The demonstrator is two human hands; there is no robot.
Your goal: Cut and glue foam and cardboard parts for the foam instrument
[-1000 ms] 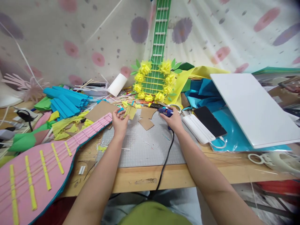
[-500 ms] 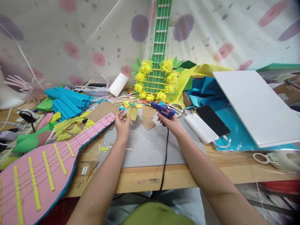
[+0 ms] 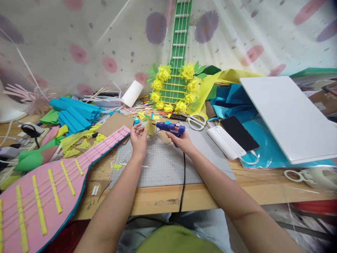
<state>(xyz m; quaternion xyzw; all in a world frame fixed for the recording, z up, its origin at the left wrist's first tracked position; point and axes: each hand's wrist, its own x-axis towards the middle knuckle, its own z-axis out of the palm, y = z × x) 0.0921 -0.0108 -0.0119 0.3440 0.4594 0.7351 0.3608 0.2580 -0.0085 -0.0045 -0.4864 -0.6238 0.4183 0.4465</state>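
Observation:
My left hand (image 3: 138, 137) pinches a small yellow piece (image 3: 150, 127), paper or card, above the grey cutting mat (image 3: 158, 172). In my right hand (image 3: 181, 140) is a blue hot glue gun (image 3: 170, 128), gripped by its handle, its nozzle pointing left. The nozzle tip is right by the yellow piece; whether they touch I cannot tell. A black cord (image 3: 183, 182) runs from the glue gun down over the table edge. Under the gun lie brown cardboard pieces (image 3: 163, 137), partly hidden. Behind stands a green paper guitar (image 3: 177, 79) trimmed with yellow paper flowers (image 3: 187, 71).
A pink paper lute (image 3: 47, 189) lies at the left, beside blue crepe paper (image 3: 75, 112) and scraps. Scissors (image 3: 196, 122) rest behind the gun. A white power bank (image 3: 225, 143), black phone (image 3: 239, 133) and white board (image 3: 289, 119) occupy the right.
My right hand has moved left with the glue gun, bringing its nozzle to the yellow piece. The yellow piece has turned slightly in my left hand. The scissors are now more visible.

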